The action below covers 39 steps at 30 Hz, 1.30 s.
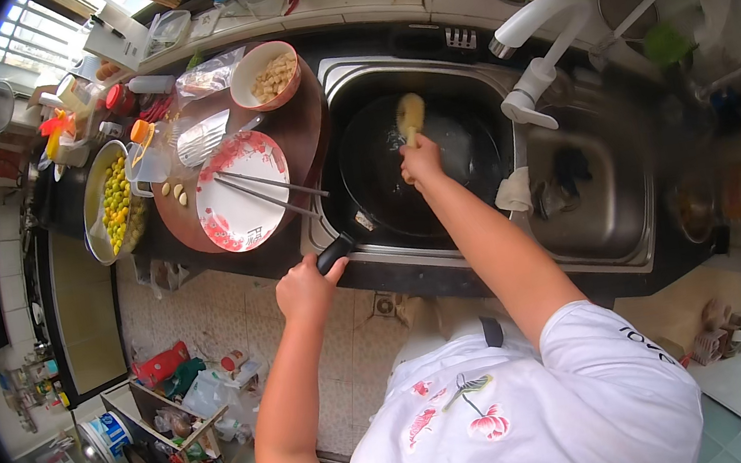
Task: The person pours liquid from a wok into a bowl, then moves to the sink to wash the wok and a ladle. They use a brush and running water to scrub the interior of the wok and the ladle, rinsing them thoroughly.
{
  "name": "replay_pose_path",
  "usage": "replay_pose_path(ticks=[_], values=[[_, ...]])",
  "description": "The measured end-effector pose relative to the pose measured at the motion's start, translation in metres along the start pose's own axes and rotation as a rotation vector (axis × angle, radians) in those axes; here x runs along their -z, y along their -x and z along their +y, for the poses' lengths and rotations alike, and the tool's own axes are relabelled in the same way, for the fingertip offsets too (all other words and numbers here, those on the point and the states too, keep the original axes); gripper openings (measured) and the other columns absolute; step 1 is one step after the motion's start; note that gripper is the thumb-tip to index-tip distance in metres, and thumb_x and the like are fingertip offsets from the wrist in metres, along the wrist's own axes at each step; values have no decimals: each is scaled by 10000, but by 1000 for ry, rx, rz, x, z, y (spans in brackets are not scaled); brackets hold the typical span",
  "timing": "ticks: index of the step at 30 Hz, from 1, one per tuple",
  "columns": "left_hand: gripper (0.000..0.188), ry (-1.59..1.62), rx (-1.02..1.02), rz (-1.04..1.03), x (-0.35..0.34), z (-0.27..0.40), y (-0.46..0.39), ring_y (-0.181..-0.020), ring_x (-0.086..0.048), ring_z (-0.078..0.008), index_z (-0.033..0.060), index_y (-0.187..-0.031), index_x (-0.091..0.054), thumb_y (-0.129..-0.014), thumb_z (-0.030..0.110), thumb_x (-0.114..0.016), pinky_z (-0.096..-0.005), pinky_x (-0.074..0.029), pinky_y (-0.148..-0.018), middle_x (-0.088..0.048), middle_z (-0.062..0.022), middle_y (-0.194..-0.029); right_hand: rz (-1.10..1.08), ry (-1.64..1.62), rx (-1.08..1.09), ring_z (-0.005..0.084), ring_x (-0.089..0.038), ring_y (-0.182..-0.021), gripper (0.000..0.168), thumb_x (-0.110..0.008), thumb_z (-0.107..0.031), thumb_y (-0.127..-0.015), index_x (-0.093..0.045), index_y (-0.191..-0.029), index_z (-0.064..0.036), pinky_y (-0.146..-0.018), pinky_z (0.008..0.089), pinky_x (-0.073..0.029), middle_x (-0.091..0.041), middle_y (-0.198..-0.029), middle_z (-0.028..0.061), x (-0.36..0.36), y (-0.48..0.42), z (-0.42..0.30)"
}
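A large black wok point(379, 194) lies in the left basin of the steel double sink. Its black handle point(336, 252) sticks out over the front left rim, and my left hand point(305, 286) is closed around it. My right hand point(421, 161) grips the pale handle of a scrubbing brush point(410, 110). The brush's tan bristle head is over the inside of the wok; whether it touches the surface I cannot tell. Wet glints show on the wok's dark interior.
Left of the sink, a round wooden board point(179, 224) bears a red-patterned plate point(245, 210) with chopsticks point(270, 182) reaching to the sink's edge. A bowl of pale food pieces point(265, 76) stands behind. A white faucet point(535, 81) rises between the basins. A cloth point(514, 191) hangs on the divider.
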<state>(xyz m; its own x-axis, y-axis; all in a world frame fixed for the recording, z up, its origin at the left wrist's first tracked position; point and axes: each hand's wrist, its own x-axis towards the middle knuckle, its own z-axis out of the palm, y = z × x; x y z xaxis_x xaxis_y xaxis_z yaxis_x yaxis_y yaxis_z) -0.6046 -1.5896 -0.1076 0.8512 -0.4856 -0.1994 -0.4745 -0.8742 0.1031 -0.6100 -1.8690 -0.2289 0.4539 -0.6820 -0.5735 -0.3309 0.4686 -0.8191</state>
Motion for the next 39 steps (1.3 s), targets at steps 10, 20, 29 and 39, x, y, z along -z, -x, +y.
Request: replay_pose_path(ticks=[10,20,29,39], values=[[548,-18,-28,-7,1,9,-9,-652,-675,-316,87,-842,-676,-740,625,-652,-409,-538,-591,-676,-131,-683,361,-190,125,178,-548,-508,399,-564,-37,-853,-500,-1246,-20,-473,348,-457,-610,-862,125,19,-17,16],[530,-10,-50,0,1,10,-10,-637,-670,-316,86,-822,-669,-752,611,-649,-411,-533,-578,-672,-128,-675,367,206,192,142,-499,-504,496,-609,-2,-827,-468,-1303,-21,-394,294,-388,-590,-821,97,79,-40,53],[525,-31,-23,19,-4,4,-5,-630,-667,-318,82,-813,-666,-753,604,-655,-411,-530,-563,-670,-129,-670,-716,537,146,117,-508,-523,547,-606,-54,-839,-497,-1368,-137,-429,286,-407,-571,-715,48,69,27,-24],[543,-54,-6,-25,4,13,-10,-683,-671,-351,89,-826,-665,-748,626,-651,-434,-531,-595,-675,-152,-702,-1001,1098,448,256,-623,-796,537,-638,-64,-793,-563,-1311,-182,-725,345,-476,-676,-919,141,119,66,-77]])
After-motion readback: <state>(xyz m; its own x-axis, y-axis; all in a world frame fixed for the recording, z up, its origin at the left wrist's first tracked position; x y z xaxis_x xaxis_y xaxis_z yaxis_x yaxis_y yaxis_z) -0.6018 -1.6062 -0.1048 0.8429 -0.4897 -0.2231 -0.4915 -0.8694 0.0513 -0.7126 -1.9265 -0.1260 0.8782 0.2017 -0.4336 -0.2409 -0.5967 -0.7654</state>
